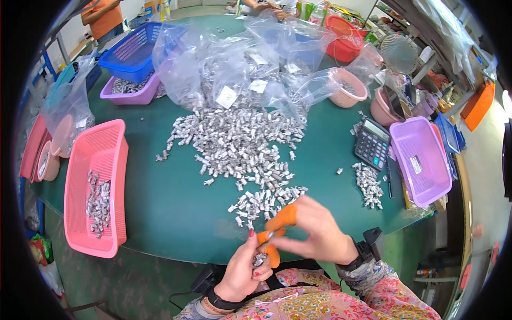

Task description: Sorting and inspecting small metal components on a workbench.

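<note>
My left hand (239, 271) is closed at the table's near edge, with several small silver metal parts (260, 260) in its curled fingers. My right hand (317, 234) wears orange finger covers (282, 217) on some fingers. Its fingertips meet my left thumb and pinch a small metal part (270, 234) between the hands; the exact shape of that part is too small to make out. Just beyond both hands lies a small spread of the same parts (264, 202), which runs back into a large heap (234, 138) in the middle of the green table (160, 213).
To the left stands a pink basket (124, 176) with some parts inside. Clear plastic bags (181, 69) of parts fill the back, beside a blue basket (114, 56). A calculator (372, 143), a small pile of parts (368, 184) and a purple basket (426, 160) are on the right.
</note>
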Tool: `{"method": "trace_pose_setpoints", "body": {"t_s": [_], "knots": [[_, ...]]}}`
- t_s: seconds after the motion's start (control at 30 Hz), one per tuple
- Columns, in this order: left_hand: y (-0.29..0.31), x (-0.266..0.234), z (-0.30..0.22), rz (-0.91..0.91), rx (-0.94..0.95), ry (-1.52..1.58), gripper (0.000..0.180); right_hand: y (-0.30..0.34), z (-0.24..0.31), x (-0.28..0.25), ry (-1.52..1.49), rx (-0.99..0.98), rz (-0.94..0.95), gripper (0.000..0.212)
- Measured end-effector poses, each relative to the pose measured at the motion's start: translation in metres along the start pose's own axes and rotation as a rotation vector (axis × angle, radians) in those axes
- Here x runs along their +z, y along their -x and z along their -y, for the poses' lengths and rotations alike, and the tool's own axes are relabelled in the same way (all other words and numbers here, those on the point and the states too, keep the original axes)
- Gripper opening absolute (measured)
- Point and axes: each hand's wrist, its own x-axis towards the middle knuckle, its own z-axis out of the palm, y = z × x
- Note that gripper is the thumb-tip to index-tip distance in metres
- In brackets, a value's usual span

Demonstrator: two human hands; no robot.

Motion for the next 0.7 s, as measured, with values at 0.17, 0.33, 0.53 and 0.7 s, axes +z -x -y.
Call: {"method": "trace_pose_setpoints", "body": {"t_s": [0.17, 0.33, 0.53, 0.7], "knots": [[0.003, 0.001, -0.006, 0.036, -0.036, -0.020, 0.048, 0.001, -0.032, -0.019, 0.244, 0.116, -0.147, 0.018], [0.004, 0.007, -0.009, -0.018, -0.022, -0.074, 0.042, 0.028, -0.080, -0.011, 0.449, 0.270, -0.147, 0.016], [0.004, 0.006, -0.006, 0.016, -0.023, -0.079, 0.042, 0.027, -0.078, -0.017, 0.297, 0.405, -0.115, 0.017], [0.002, 0.010, -0.004, 0.002, -0.017, -0.104, 0.039, 0.029, -0.073, -0.014, 0.209, 0.477, -0.133, 0.017]]}}
